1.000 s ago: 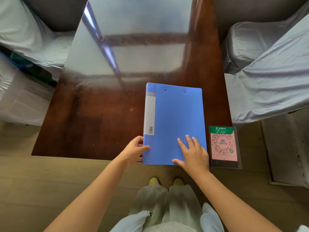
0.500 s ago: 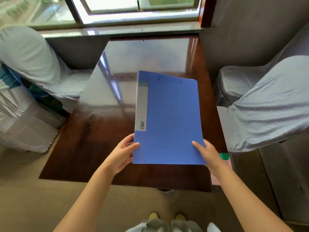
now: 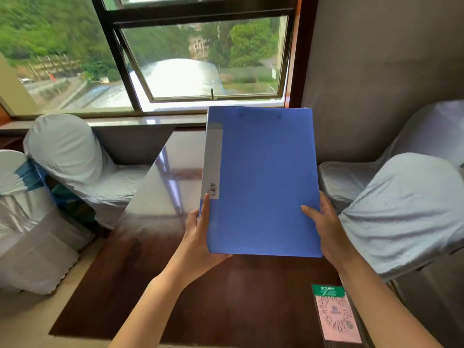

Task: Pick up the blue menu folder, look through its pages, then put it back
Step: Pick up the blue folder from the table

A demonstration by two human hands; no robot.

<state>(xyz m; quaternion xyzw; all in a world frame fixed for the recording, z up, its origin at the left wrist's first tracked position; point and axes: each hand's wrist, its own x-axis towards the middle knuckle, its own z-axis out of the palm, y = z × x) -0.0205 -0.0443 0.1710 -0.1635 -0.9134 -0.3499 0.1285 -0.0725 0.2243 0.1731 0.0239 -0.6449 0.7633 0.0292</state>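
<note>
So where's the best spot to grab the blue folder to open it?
Probably the right long edge of the blue folder, coming from the right: the grey spine strip runs down the left, so the cover swings open there. The right hand already grips that edge; the left hand supports the spine.

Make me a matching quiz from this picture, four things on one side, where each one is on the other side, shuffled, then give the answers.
Things:
1. blue menu folder
2. left hand
3. right hand
4. QR code card

Places:
A. lying on the table at its near right corner
B. gripping the folder's spine side
C. held closed above the table
D. gripping the folder's open edge

Pairs: 1-C, 2-B, 3-D, 4-A
</note>
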